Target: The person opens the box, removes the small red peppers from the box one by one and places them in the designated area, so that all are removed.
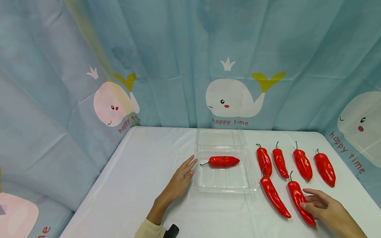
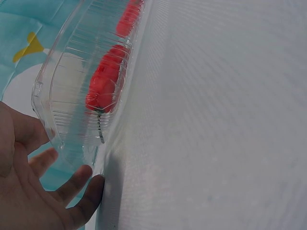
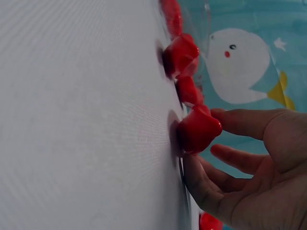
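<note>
A clear plastic clamshell box lies with its lid folded back. One red pepper lies crosswise in it, stem to the left. My left hand is at the box's left edge with its fingers extended; in the left wrist view its fingertips are close to the clear wall. On the right, the fingers and thumb of my right hand pinch the lower part of a red pepper on the table. The right wrist view shows this pepper between thumb and fingers.
Another red pepper lies just left of the right hand, near the box's corner. Several more peppers stand in a row behind, the rightmost pepper near the table's edge. A blue whale-print curtain hangs behind the white table.
</note>
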{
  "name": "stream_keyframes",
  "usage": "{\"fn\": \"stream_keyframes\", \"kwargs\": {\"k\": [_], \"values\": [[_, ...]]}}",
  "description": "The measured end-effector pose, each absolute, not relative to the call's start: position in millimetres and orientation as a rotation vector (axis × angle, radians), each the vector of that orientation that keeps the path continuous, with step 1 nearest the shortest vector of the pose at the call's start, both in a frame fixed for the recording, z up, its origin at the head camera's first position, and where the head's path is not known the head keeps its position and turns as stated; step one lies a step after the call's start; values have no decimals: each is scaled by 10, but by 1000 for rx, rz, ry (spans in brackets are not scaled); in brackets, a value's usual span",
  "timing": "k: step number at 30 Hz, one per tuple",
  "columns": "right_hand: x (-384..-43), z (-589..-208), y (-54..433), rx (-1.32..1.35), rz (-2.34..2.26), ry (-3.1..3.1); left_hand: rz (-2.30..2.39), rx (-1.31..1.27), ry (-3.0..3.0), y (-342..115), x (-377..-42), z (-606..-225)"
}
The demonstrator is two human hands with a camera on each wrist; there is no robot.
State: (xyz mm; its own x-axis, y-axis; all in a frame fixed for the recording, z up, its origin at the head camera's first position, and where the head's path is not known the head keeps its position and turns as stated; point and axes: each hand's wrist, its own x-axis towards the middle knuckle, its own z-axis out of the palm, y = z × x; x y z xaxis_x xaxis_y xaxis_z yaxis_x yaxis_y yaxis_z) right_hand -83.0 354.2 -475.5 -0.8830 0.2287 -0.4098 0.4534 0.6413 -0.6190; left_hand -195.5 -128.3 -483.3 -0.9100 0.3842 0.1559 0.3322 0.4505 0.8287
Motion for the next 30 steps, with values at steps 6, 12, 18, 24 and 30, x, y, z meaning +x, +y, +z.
{"fn": "stream_keyframes", "kwargs": {"k": [6,12,18,24,30], "values": [[-830,-4740,3563,551,-1088,2572,1484,652,2638,-1282,-1947,-4832],[-840,-4699,3565,570,-1094,2570,1494,668,2636,-1288,-1947,-4835],[-883,-4628,3546,533,-1037,2673,1493,660,2618,-1293,-1949,-4815],[-918,-4566,3503,516,-1026,2729,1511,653,2605,-1289,-1949,-4817],[-952,-4511,3457,548,-1062,2745,1513,647,2600,-1288,-1951,-4822]]}}
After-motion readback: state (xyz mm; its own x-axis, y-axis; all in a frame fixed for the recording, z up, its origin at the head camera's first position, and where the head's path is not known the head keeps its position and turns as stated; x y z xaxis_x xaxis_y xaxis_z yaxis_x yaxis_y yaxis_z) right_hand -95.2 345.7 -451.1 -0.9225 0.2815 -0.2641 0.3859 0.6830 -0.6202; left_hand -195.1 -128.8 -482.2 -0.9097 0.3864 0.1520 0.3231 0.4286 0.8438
